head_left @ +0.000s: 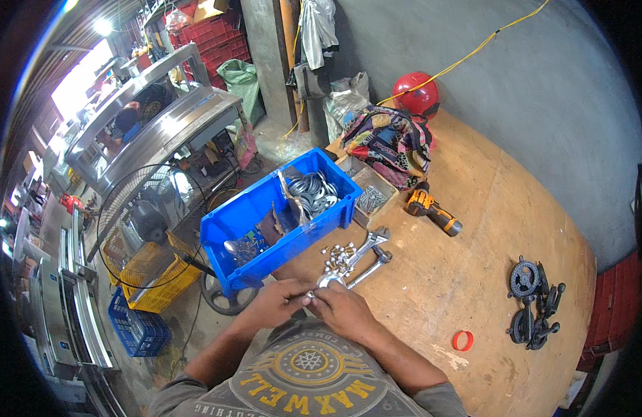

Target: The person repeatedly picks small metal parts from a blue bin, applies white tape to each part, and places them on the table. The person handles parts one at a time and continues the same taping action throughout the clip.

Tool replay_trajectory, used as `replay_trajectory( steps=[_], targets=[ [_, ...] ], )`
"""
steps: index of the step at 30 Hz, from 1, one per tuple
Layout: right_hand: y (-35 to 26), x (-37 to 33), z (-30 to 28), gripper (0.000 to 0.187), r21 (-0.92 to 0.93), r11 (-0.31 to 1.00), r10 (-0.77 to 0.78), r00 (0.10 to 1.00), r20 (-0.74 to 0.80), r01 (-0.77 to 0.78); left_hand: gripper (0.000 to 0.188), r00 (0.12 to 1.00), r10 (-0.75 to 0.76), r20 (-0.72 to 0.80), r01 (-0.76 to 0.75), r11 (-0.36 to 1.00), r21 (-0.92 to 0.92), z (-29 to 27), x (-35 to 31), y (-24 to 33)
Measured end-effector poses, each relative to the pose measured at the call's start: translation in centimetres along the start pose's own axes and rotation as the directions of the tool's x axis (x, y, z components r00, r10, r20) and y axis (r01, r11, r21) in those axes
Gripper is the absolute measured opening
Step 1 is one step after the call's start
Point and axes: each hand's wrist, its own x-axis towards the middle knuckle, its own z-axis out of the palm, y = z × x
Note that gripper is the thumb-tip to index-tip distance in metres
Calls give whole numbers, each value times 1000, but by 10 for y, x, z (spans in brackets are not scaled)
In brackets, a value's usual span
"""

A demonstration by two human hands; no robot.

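Note:
My left hand (276,304) and my right hand (343,313) meet at the table's near edge, fingers pinched together. Between the fingertips is a small shiny metal piece (309,295), too small to name exactly. Just beyond my right fingers sits a rounded silver metal part (331,280); whether I touch it cannot be told. An adjustable wrench (374,240) lies on the table past my hands, with a second long metal tool (371,269) beside it. Several small silver and brass-coloured fittings (338,256) are heaped to the left of the wrench.
A blue bin (255,267) with metal rings stands at the table's left edge. A wooden tray (363,217) of screws, an orange-black cordless drill (432,210), a patterned cloth bag (394,139), a red ring (463,340) and black plastic parts (533,302) occupy the table. A fan (149,222) stands left.

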Motion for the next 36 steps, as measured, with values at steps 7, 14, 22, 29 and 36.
replay_trajectory(
  steps=[7,14,22,29,36],
  targets=[
    [59,4,14,26,-39,986,160,987,-18,-161,23,995,82,-62,-44,883,468,48,33,-26],
    [64,-10,15,32,234,972,30,989,-148,5,27,994,67,-80,-3,784,620,12,99,-65],
    [135,-32,-13,23,112,961,275,893,-356,-252,52,982,-169,-80,184,796,577,82,164,-100],
    [141,-80,9,39,62,819,555,758,-343,-571,65,995,45,-92,1,893,450,54,51,-65],
    [118,-24,11,39,-32,944,299,893,-337,-328,48,849,285,-445,11,833,554,-66,-18,-44]
  ],
)
